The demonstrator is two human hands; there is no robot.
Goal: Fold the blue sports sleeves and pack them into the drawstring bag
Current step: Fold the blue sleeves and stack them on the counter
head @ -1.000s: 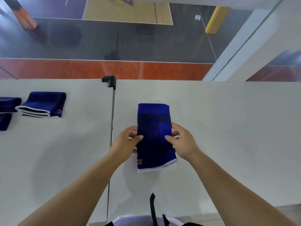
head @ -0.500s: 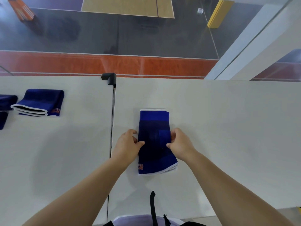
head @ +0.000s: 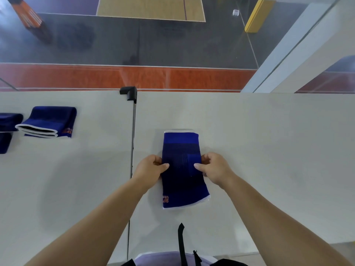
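Observation:
A blue sports sleeve [head: 181,146] with white hems lies flat and lengthwise on the white table [head: 269,150], a small orange logo at its near left corner. My left hand [head: 151,169] pinches the sleeve's left edge at mid-length, thumb on top. My right hand [head: 215,168] pinches the right edge the same way. A folded blue sleeve [head: 50,121] rests at the far left, with more blue sleeves [head: 7,121] cut off by the frame edge. At the bottom edge shows part of a lilac bag [head: 165,259] with a black strap [head: 181,242].
A seam [head: 132,150] runs between two tabletops left of the sleeve, with a black clamp [head: 129,92] at its far end. Beyond the table's far edge lies a sports floor well below, behind glass.
Both hands keep pinching the sleeve's sides at mid-length. The sleeve sits slightly nearer me in the view than a second ago; the camera has tilted a little.

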